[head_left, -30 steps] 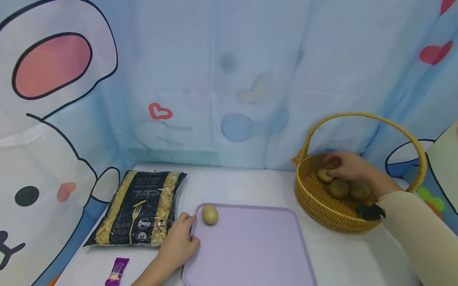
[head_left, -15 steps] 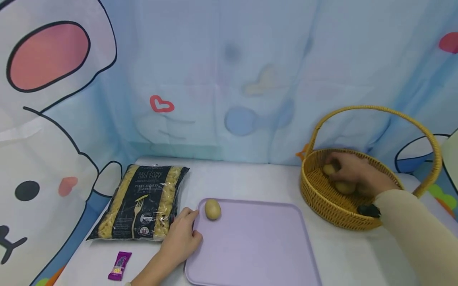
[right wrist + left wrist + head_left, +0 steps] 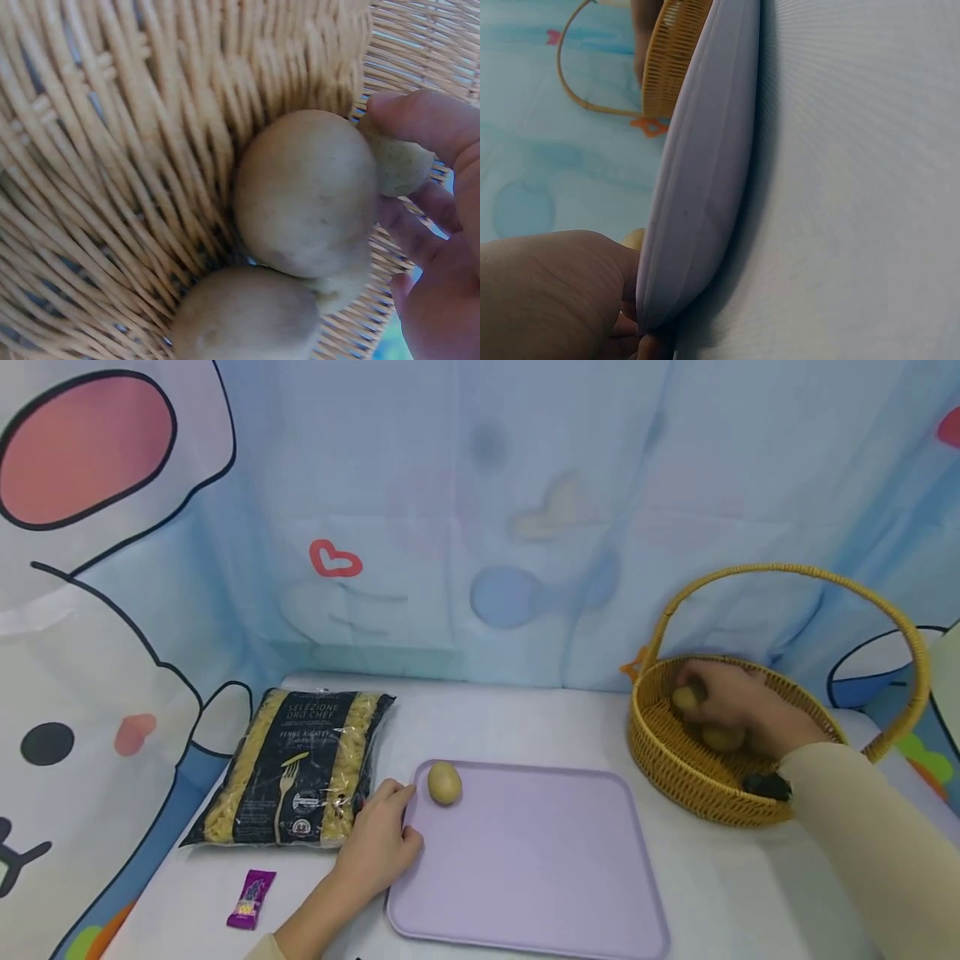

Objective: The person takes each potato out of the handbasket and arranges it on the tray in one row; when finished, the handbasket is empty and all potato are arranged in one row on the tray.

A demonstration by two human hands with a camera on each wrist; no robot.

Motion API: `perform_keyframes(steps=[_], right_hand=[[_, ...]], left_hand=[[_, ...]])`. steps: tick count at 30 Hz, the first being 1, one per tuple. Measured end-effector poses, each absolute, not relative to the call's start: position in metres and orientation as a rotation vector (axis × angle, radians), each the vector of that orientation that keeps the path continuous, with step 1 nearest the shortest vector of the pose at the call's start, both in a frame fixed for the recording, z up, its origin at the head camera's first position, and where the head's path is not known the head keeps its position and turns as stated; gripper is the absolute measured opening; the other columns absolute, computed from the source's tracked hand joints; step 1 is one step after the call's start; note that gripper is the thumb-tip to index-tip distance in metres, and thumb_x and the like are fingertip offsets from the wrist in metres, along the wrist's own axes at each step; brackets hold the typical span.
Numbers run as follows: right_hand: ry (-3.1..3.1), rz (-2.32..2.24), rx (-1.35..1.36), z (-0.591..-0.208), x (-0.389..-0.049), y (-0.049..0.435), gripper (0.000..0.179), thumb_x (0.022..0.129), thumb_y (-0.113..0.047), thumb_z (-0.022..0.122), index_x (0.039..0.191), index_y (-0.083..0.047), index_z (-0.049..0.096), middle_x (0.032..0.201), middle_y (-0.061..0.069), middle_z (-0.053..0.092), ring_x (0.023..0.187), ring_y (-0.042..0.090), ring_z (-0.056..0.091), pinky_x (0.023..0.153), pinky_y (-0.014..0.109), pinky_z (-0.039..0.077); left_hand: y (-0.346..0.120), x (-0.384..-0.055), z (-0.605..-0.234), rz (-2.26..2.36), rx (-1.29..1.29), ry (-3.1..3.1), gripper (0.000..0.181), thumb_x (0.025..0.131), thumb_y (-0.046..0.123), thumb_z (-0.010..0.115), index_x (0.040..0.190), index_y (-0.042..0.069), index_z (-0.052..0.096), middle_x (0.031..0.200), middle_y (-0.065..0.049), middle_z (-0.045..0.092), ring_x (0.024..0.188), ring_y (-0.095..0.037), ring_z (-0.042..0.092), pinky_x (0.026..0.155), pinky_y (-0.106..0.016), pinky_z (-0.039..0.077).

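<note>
A lilac tray (image 3: pixel 532 860) lies on the table with one potato (image 3: pixel 445 783) near its far left corner. My left hand (image 3: pixel 378 835) grips the tray's left edge; the left wrist view shows fingers at the tray rim (image 3: pixel 694 195). Inside the wicker basket (image 3: pixel 675 768) on the right, my right hand (image 3: pixel 731 702) has thumb and fingers around a potato (image 3: pixel 401 161). Beside it in the right wrist view sit a large potato (image 3: pixel 307 195) and a lower potato (image 3: pixel 247 319), with part of another behind them. My hand partly hides the potatoes in the head view.
A bag of penne pasta (image 3: pixel 300 768) lies left of the tray, and a small purple packet (image 3: pixel 251 899) is in front of it. The basket's tall arched handle (image 3: pixel 795 568) rises over the right arm. A printed curtain (image 3: pixel 465 510) hangs behind the table.
Among the potatoes, my right hand has shifted slightly and its fingers have closed around one at the basket's left side. The left hand stays at the tray edge. The head view has tilted slightly.
</note>
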State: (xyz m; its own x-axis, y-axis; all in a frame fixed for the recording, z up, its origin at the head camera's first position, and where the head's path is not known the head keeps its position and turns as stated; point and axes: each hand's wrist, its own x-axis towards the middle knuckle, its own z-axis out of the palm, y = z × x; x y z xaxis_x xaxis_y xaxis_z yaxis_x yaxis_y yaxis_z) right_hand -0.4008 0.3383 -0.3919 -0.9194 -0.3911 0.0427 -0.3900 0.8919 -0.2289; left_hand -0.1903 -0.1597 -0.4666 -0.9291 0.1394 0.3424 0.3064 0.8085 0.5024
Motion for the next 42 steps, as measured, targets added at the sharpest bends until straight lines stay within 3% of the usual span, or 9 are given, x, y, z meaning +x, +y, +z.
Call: perform_keyframes(steps=[5,8,14,20,33,42], right_hand=[[3.067,-0.354,-0.659,-0.372,-0.397,0.334,0.045,0.073,-0.019,0.081,0.11,-0.008,0.059,0.113,0.018,0.062,0.104,0.042,0.055,0.086,0.066,0.03],[3.064,-0.383,-0.608,-0.362,-0.393,0.331,0.045,0.074,-0.021,0.079,0.113,-0.009,0.058,0.118,0.02,0.061,0.107,0.043,0.053,0.083,0.071,0.022],[3.081,-0.387,-0.61,-0.35,-0.384,0.326,0.044,0.076,-0.02,0.079,0.113,-0.008,0.058,0.12,0.02,0.06,0.11,0.043,0.052,0.086,0.075,0.019],[3.118,-0.333,-0.684,-0.336,-0.373,0.319,0.043,0.077,-0.023,0.079,0.113,-0.009,0.059,0.118,0.016,0.06,0.108,0.037,0.053,0.085,0.064,0.032],[3.138,-0.296,-0.923,-0.313,-0.342,0.28,0.042,0.074,-0.025,0.082,0.109,-0.013,0.062,0.105,0.002,0.063,0.095,0.024,0.057,0.078,0.05,0.042],[3.092,-0.414,-1.034,-0.321,-0.323,0.237,0.04,0.073,-0.022,0.083,0.106,-0.019,0.061,0.102,-0.004,0.061,0.093,0.019,0.053,0.081,0.057,0.025]], left_hand=[[-0.159,-0.191,-0.464,-0.836,-0.345,-2.697,0.053,0.068,-0.003,0.064,0.121,-0.01,0.062,0.097,-0.009,0.058,0.07,-0.011,0.051,0.064,-0.029,0.045],[-0.159,-0.19,-0.464,-0.838,-0.348,-2.699,0.053,0.068,-0.004,0.063,0.121,-0.011,0.062,0.098,-0.01,0.058,0.072,-0.012,0.052,0.064,-0.029,0.046],[-0.158,-0.19,-0.465,-0.838,-0.346,-2.709,0.053,0.069,-0.004,0.063,0.121,-0.011,0.061,0.098,-0.01,0.059,0.073,-0.012,0.053,0.065,-0.03,0.047],[-0.158,-0.189,-0.466,-0.835,-0.333,-2.706,0.053,0.069,-0.003,0.063,0.122,-0.011,0.062,0.099,-0.009,0.059,0.074,-0.013,0.053,0.071,-0.035,0.048],[-0.157,-0.188,-0.464,-0.832,-0.337,-2.706,0.053,0.068,-0.004,0.062,0.121,-0.011,0.062,0.099,-0.01,0.058,0.076,-0.015,0.055,0.072,-0.037,0.048],[-0.157,-0.188,-0.464,-0.827,-0.342,-2.712,0.053,0.069,-0.003,0.062,0.121,-0.011,0.062,0.099,-0.01,0.058,0.078,-0.015,0.055,0.071,-0.036,0.048]])
